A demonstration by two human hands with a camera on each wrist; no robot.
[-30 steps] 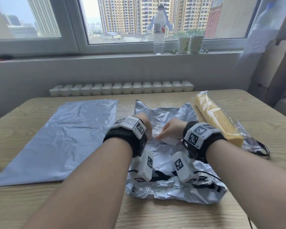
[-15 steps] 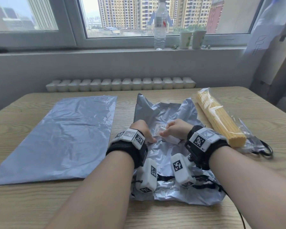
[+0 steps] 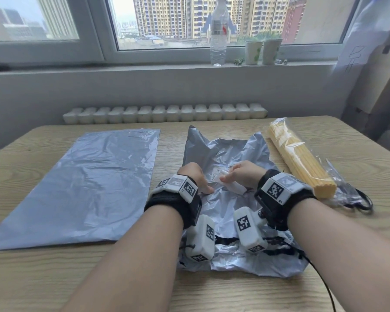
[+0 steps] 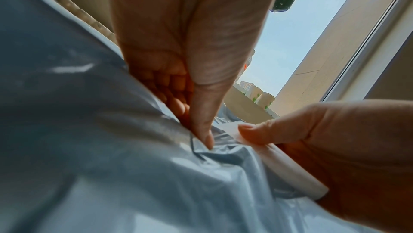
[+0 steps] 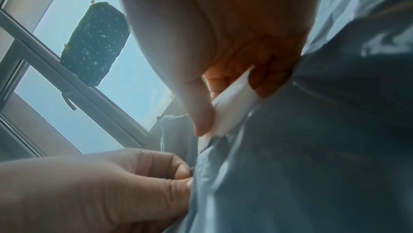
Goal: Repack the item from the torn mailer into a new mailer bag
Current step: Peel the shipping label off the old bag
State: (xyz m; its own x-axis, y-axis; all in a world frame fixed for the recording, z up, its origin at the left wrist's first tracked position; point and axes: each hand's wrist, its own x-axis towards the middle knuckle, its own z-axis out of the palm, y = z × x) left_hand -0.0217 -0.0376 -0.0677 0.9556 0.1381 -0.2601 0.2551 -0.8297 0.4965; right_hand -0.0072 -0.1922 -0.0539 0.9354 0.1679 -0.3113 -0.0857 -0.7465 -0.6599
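Torn mailer (image 3: 230, 154) lies crumpled on counter (image 3: 54, 278). Left hand (image 3: 194, 176) pinches its film; right hand (image 3: 245, 174) grips white label (image 3: 231, 185).

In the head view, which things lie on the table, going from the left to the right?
Flat new mailer bag → crumpled torn mailer, where the left hand and right hand work → pack of yellow sticks in clear wrap.

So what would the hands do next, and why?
Probably keep peeling: the right hand pinches the white label's lifted edge, while the left hand pinches the torn mailer beside it. The label is only partly off.
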